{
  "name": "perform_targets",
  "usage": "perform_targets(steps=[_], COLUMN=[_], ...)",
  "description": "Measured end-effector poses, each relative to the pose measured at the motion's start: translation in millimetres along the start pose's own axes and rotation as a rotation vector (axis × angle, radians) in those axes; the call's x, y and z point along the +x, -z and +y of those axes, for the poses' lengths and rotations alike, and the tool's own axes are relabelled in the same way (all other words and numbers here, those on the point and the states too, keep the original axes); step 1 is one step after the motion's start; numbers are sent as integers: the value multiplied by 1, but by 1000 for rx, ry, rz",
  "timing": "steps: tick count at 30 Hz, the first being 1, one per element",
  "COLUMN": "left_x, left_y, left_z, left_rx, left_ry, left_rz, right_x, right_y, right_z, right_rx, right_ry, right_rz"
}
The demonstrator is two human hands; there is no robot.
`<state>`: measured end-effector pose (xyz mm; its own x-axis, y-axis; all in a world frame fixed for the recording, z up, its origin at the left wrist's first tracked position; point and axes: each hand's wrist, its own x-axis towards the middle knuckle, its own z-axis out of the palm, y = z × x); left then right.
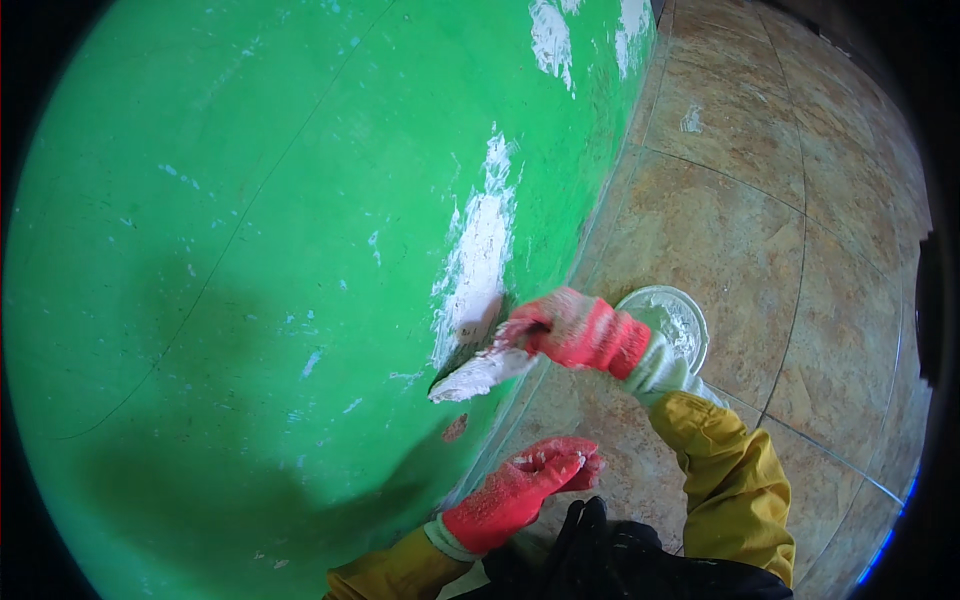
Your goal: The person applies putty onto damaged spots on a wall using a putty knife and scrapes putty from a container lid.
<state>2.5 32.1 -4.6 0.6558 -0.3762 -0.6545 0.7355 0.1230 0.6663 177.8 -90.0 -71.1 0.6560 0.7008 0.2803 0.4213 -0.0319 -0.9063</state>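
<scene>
Putty-coated scraper (482, 376) against or just off green wall (300, 230), at near end of white patch (476, 262). Right hand (575, 328) clenched round its right end; left hand (522, 492) curled, contents hidden. Judged light, stiff, putty-slick; best held behind coated part.

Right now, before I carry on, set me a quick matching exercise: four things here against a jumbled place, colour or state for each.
1. right hand
2. left hand
3. round tub
4. wall

A. on the brown tiled floor
B. green, with white patches
C. holding a paste-coated blade
D. lower hand in the picture

Pairs: 1-C, 2-D, 3-A, 4-B
</scene>
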Motion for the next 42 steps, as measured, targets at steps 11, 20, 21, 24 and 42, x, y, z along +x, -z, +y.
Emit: perform_targets(steps=[11, 20, 21, 24, 42], left_x=[10, 48, 50, 61, 51], left_y=[22, 8, 4, 11, 41], left_z=[-41, -5, 7, 21, 25], left_rx=[98, -589, -600, -631, -78], left_ry=[22, -442, -451, -528, -868], left_rz=[5, -229, -247, -260, 22], right_x=[-86, -61, -54, -34, 28], right_y=[-21, -34, -35, -39, -66], right_z=[-36, -95, -100, -115, -144], right_rx=[954, 430, 403, 411, -169], right_ry=[-414, -469, -469, -384, -455], right_rz=[462, 933, 931, 1015, 680])
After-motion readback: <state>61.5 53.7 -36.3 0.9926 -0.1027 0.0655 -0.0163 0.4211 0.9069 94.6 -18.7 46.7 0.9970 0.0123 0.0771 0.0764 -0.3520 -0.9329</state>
